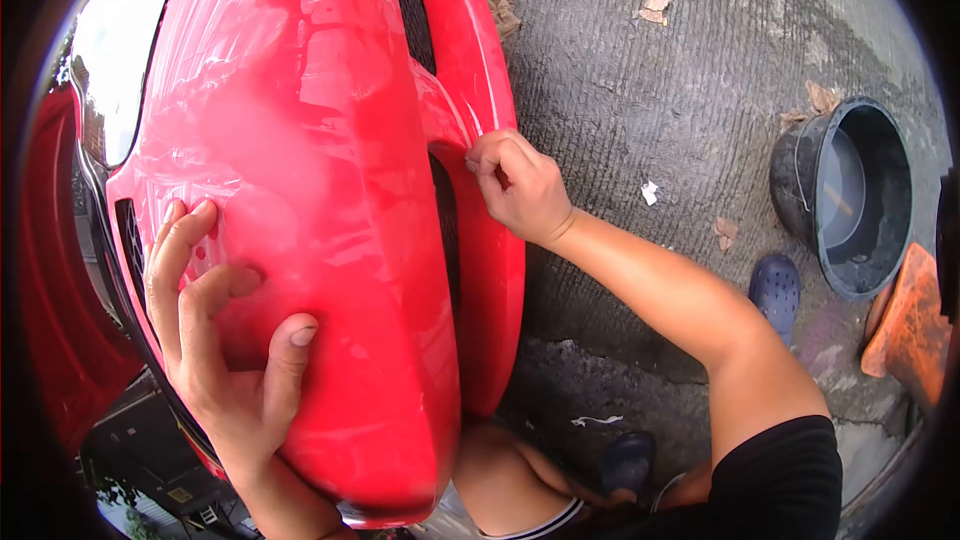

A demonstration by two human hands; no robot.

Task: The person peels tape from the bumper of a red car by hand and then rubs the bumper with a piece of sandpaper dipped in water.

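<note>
A glossy red car bumper [345,210] fills the left half of the view, with streaks and wrinkle-like reflections on its surface. My left hand [225,350] rests on the bumper's upper part, fingers spread and bent, fingertips touching the red surface. On the right, my right hand [520,185] is closed in a pinch at the red lower lip [497,310] of the bumper. Whatever lies between those fingertips is too small or hidden to make out. Dark mesh [444,225] shows in the opening beside that hand.
A black bucket [795,175] holding some liquid lies to the right on rough concrete [620,100]. Near it are a blue clog [775,290] and a worn orange object [912,320]. Dry leaves [652,8] and paper scraps [649,192] are scattered about. My bent leg [505,480] is below the bumper.
</note>
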